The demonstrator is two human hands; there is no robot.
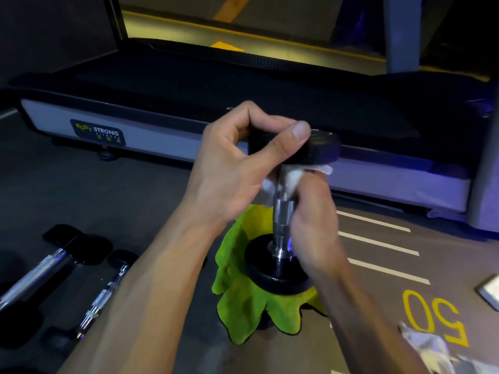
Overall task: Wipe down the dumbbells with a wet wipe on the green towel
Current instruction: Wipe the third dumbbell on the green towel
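- While stood on end on the green towel (243,300), with its lower plate resting on the cloth: dumbbell (282,225) upright, probably so that the chrome handle is exposed all round and the floor (162,211) stays clear of the metal.
- Head view, left hand (237,168): clamped over the rim of the upper plate, thumb pressed on the near edge and fingers (244,110) curled across the top; seemingly there to steady the weight and stop it tipping or turning.
- Head view, right hand (313,225): wrapped round the handle with the wet wipe (293,176) bunched between palm and bar, white folds poking out just under the upper plate; fingers hidden behind the bar, so exact curl not to be told, though plainly gripping wipe and handle together.
- Judged stage: handle being rubbed, plates possibly yet to be done.
- To the left on the floor: two more dumbbells (54,265) (108,292) lying flat, well apart from the towel, likely awaiting a turn.
- Behind: treadmill (162,130) base marked "Body Strong".
- Lower right: a pale crumpled packet (429,346), possibly the wipes' pack, beside a yellow floor marking "50" (434,317).
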